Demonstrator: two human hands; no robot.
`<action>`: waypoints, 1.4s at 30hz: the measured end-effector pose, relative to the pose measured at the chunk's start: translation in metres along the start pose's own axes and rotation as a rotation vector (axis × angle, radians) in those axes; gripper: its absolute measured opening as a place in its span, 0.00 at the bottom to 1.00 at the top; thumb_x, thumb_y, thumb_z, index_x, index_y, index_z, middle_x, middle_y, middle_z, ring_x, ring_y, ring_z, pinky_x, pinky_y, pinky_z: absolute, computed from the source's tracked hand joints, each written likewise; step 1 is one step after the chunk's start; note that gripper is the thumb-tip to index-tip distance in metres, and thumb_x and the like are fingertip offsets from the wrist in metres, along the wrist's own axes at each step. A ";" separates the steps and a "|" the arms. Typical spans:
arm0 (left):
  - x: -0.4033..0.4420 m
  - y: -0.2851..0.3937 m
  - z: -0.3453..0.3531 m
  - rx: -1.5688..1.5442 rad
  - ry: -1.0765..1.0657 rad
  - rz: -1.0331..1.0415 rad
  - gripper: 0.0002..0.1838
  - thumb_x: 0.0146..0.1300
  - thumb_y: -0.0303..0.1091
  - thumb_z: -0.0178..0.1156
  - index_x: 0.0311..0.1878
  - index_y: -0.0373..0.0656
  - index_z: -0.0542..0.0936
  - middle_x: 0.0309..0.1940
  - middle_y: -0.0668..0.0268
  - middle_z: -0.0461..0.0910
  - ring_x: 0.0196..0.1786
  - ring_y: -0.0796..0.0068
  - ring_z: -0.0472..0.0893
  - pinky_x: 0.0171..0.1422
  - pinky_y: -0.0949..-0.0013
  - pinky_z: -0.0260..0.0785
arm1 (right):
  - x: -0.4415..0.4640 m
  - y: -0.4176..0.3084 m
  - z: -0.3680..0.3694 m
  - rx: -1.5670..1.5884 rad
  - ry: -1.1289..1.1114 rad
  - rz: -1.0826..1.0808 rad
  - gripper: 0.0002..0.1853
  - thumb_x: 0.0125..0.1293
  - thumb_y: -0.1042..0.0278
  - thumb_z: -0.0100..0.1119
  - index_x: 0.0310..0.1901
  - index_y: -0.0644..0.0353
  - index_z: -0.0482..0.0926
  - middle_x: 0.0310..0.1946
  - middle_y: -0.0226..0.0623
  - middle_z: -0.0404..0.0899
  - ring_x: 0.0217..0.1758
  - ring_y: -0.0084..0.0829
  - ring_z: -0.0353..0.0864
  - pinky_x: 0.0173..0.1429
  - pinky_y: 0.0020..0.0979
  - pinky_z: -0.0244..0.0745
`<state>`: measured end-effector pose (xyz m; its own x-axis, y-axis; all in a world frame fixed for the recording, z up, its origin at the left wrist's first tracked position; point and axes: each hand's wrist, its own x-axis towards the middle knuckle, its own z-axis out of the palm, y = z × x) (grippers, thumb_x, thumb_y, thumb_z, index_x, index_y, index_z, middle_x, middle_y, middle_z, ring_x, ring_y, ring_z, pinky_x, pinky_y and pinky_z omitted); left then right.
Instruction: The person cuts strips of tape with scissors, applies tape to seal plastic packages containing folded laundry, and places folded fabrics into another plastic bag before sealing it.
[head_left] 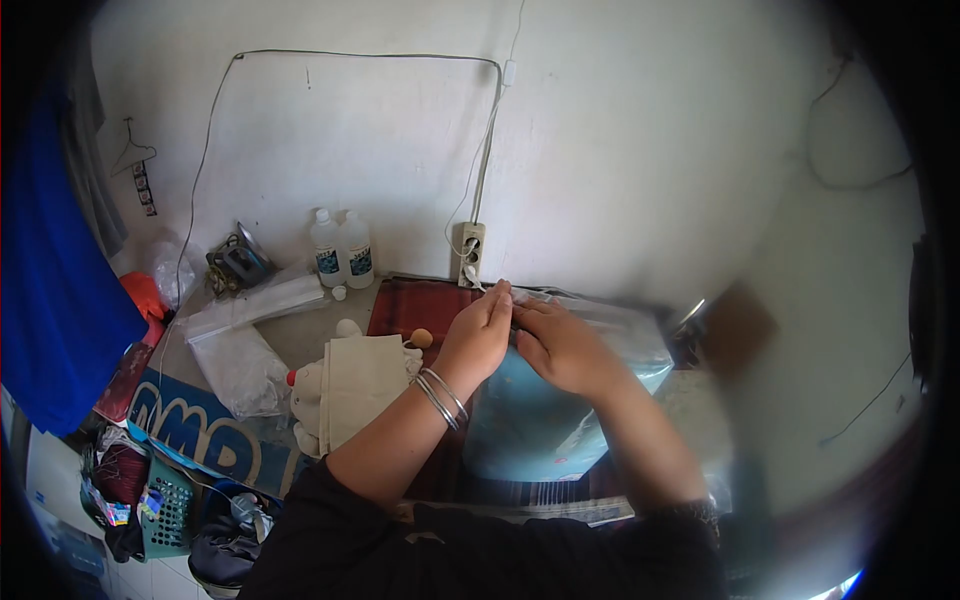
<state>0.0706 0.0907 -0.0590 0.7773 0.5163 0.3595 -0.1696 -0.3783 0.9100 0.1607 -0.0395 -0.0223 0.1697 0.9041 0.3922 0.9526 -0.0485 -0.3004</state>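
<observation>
A folded light-blue item (530, 420), soft-looking, lies in a clear plastic bag (630, 340) on the red patterned cloth in front of me. At the bag's far left corner my left hand (482, 328), with silver bangles on its wrist, has its fingers together at the plastic edge. My right hand (565, 348) comes in from the right, fingers bent over the same edge and meeting the left fingers. The hands hide exactly how the plastic is gripped. Left of my forearm sits a folded cream cloth (362, 390) on a white stuffed toy (308, 392).
Two white bottles (342, 248) stand by the wall near a power strip (471, 254) with a plug in it. An iron (240, 262) and clear plastic bags (236, 365) are at the left. A green basket (168, 508) stands below the table's left edge.
</observation>
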 end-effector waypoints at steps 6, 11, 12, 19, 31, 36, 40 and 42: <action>0.001 0.001 -0.004 0.423 -0.135 0.222 0.27 0.74 0.44 0.39 0.61 0.30 0.71 0.64 0.44 0.68 0.70 0.52 0.64 0.74 0.55 0.54 | -0.009 -0.006 -0.012 0.109 0.125 0.138 0.19 0.57 0.71 0.49 0.51 0.64 0.76 0.44 0.52 0.79 0.44 0.54 0.78 0.52 0.46 0.72; 0.007 0.012 -0.009 0.781 -0.344 0.214 0.28 0.72 0.47 0.38 0.64 0.36 0.69 0.69 0.49 0.62 0.74 0.54 0.57 0.74 0.42 0.48 | -0.018 -0.008 -0.016 -0.068 0.311 0.119 0.20 0.58 0.67 0.51 0.53 0.59 0.76 0.49 0.49 0.79 0.53 0.53 0.76 0.58 0.49 0.70; 0.007 0.015 -0.010 0.848 -0.362 0.224 0.28 0.72 0.46 0.37 0.66 0.36 0.67 0.69 0.48 0.63 0.74 0.54 0.57 0.75 0.44 0.48 | -0.021 -0.006 -0.014 -0.218 0.239 0.071 0.21 0.59 0.66 0.50 0.54 0.59 0.76 0.52 0.48 0.78 0.57 0.50 0.75 0.62 0.51 0.67; 0.000 0.009 -0.029 0.291 -0.298 0.208 0.29 0.67 0.40 0.49 0.68 0.36 0.64 0.60 0.46 0.72 0.66 0.56 0.71 0.71 0.54 0.59 | -0.034 0.004 -0.007 -0.277 0.126 0.034 0.21 0.61 0.66 0.52 0.57 0.59 0.76 0.59 0.45 0.74 0.64 0.46 0.71 0.67 0.53 0.63; -0.015 0.032 0.013 0.744 -0.095 0.247 0.14 0.67 0.32 0.54 0.50 0.37 0.81 0.49 0.54 0.82 0.52 0.57 0.81 0.57 0.64 0.72 | -0.215 0.102 -0.154 -0.157 0.682 0.147 0.18 0.59 0.65 0.63 0.51 0.60 0.80 0.50 0.45 0.80 0.54 0.42 0.79 0.60 0.38 0.71; -0.015 0.044 0.032 0.896 -0.070 0.310 0.15 0.69 0.32 0.51 0.49 0.32 0.80 0.47 0.51 0.82 0.51 0.58 0.82 0.57 0.65 0.70 | -0.426 0.313 -0.179 -0.174 0.833 1.100 0.22 0.63 0.54 0.59 0.51 0.62 0.81 0.48 0.47 0.82 0.53 0.40 0.81 0.58 0.35 0.73; -0.016 0.038 0.035 0.899 0.029 0.141 0.16 0.70 0.34 0.50 0.51 0.32 0.80 0.48 0.52 0.82 0.52 0.61 0.81 0.60 0.65 0.68 | -0.592 0.488 -0.096 -0.266 0.439 1.385 0.31 0.59 0.41 0.58 0.51 0.62 0.81 0.50 0.50 0.81 0.57 0.47 0.78 0.63 0.43 0.69; -0.016 0.037 0.038 0.925 0.071 0.082 0.17 0.71 0.34 0.49 0.52 0.32 0.79 0.49 0.53 0.82 0.54 0.62 0.80 0.62 0.64 0.67 | -0.616 0.514 -0.079 -0.162 0.356 1.461 0.34 0.58 0.37 0.57 0.53 0.62 0.80 0.52 0.52 0.79 0.58 0.48 0.77 0.64 0.43 0.68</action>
<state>0.0746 0.0393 -0.0387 0.7399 0.4955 0.4551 0.3520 -0.8616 0.3657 0.5660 -0.6545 -0.3499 0.9916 -0.1245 0.0337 -0.0896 -0.8532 -0.5138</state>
